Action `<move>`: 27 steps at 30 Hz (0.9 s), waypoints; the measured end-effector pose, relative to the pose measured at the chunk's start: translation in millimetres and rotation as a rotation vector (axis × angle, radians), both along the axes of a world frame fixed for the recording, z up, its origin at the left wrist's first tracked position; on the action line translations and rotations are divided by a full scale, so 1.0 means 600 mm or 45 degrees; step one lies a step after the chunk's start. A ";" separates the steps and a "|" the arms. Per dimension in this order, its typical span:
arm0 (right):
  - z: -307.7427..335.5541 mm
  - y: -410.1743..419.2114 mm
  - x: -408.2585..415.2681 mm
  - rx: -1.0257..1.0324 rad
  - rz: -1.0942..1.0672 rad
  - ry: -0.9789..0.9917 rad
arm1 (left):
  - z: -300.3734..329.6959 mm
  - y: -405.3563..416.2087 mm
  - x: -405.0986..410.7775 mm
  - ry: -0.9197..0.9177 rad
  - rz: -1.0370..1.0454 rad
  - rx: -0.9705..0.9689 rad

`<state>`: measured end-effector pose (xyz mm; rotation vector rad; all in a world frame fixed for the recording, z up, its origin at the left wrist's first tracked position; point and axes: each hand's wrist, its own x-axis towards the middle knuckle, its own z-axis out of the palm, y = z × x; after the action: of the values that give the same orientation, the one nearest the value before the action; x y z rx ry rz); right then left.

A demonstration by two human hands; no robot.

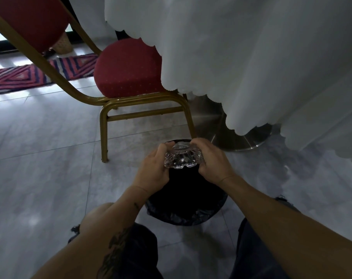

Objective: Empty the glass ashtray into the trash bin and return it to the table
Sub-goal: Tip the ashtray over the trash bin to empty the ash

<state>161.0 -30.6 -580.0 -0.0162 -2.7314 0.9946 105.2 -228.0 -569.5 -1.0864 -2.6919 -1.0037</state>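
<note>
Both bare hands gripped a clear cut-glass ashtray with a scalloped rim (pixel 182 157), holding it directly above the open mouth of a round trash bin lined with a black plastic bag (pixel 186 202). The left hand (pixel 153 168) was closed on the ashtray's left edge, its fingers wrapped over the top and the thumb side toward the camera. The right hand (pixel 210 161) was closed on the right edge in the same way, knuckles curled over the far rim. The ashtray was tipped away from the person, so that its moulded outer wall and base faced the camera; what lay inside it could not be seen.

The bin stood on a floor of pale grey glossy tiles (pixel 42 178), between the person's knees in dark torn trousers (pixel 143 248). The bag's crumpled edge was folded over the bin's near rim. The inside of the bin was too dark to make out.

Just behind the bin stood a chair with a gold metal frame and a red padded seat (pixel 126 71), one of its legs close to the bin's far edge. To the right hung a white scallop-edged tablecloth (pixel 251 57), draped low over the table and partly covering its round brushed-metal base (pixel 215 125). A striped red, blue and pink rug (pixel 30 75) lay on the floor at the far left.
</note>
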 end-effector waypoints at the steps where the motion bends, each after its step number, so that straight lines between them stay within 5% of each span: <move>1: 0.002 0.000 0.001 -0.005 -0.003 -0.001 | -0.001 0.000 -0.002 0.019 -0.013 -0.008; 9: 0.006 0.000 0.004 -0.007 -0.011 -0.065 | -0.001 -0.004 -0.006 0.024 -0.048 -0.055; 18: 0.009 0.007 -0.007 -0.197 -0.098 -0.075 | 0.017 -0.005 -0.024 -0.306 0.030 -0.049; 27: -0.003 -0.016 -0.009 -0.213 -0.164 -0.038 | 0.007 -0.018 -0.027 -0.099 0.010 -0.028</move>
<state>155.7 -40.1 -581.6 -0.2337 -2.6267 1.1898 89.0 -238.5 -565.1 -1.0618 -2.7715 -1.0388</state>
